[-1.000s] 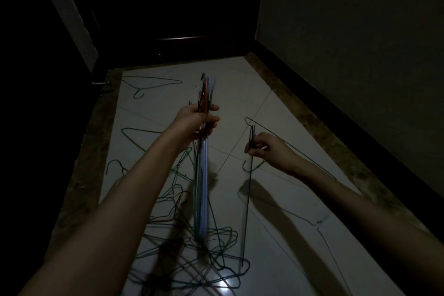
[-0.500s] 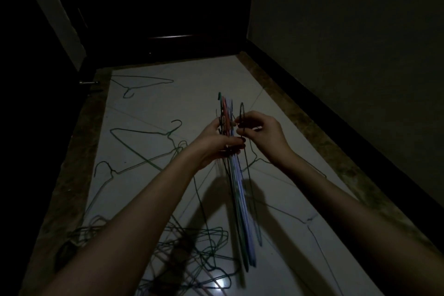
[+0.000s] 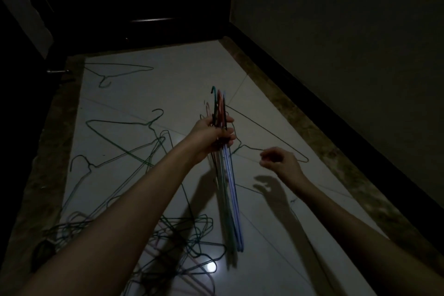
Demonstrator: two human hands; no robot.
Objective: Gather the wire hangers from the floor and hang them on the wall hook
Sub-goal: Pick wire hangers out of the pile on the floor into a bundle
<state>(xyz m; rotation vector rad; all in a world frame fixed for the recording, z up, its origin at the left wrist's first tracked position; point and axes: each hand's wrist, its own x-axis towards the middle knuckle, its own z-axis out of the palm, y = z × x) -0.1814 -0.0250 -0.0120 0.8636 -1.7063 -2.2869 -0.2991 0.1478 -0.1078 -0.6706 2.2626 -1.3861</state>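
Observation:
My left hand [image 3: 213,133] grips a bundle of wire hangers [image 3: 229,190] by their necks; the coloured hooks stick up above the fist and the bodies hang down toward the floor. My right hand [image 3: 280,162] hovers to the right of the bundle, fingers loosely curled, holding nothing. Just beyond it a dark hanger [image 3: 266,138] lies flat on the pale tiles. More loose hangers [image 3: 125,130] lie at centre left, one hanger [image 3: 117,71] at the far left, and a tangled pile [image 3: 173,235] near my left forearm. No wall hook is visible.
The room is dim. A pale tiled floor [image 3: 182,74] has a brown border strip [image 3: 310,142] and a dark skirting along the right wall [image 3: 348,31]. A dark door [image 3: 144,2] closes the far end.
My right hand passed its hanger into the bundle, let go and drew back to the right. My left hand moved right with the bundle. The camera panned left.

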